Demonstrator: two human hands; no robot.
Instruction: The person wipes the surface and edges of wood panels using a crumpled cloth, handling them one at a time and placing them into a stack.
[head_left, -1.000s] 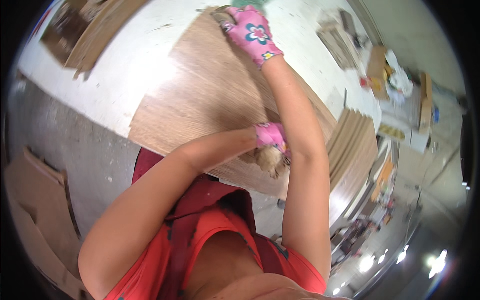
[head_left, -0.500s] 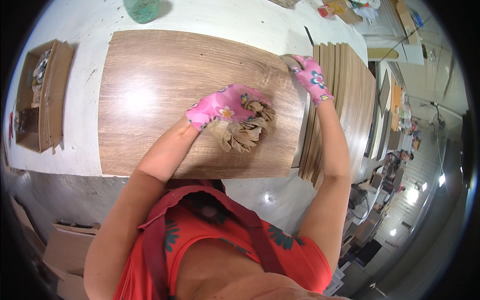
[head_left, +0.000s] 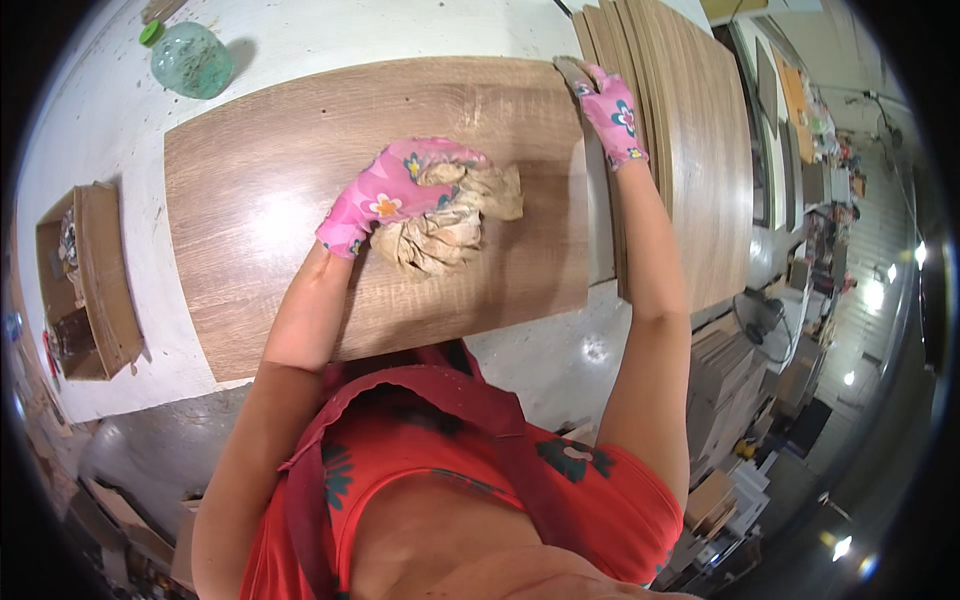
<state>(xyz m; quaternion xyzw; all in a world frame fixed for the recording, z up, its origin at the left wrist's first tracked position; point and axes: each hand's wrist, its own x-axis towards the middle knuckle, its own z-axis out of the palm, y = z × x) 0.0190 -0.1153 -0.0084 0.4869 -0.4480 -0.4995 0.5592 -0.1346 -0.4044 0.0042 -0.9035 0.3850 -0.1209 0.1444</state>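
Note:
A flat wood-grain panel lies on the white worktable. My left hand, in a pink flowered glove, presses a crumpled beige rag onto its middle. The fingers are curled over the cloth. At the panel's far right corner is my right hand, gloved to match, its greyish fingertips closed over the edge. Part of that grip is hidden by the hand itself. Just right of it stands a stack of similar wood-grain panels.
An open cardboard box with assorted bits inside sits on the left of the white worktable. Beyond the panel's far left corner is a clear greenish bottle with a green cap. A fan stands to the right, past the stack.
The whole view has turned, so the box and bottle appear shifted. My left hand has slid the rag leftward over the panel. My right hand remains at the far right corner.

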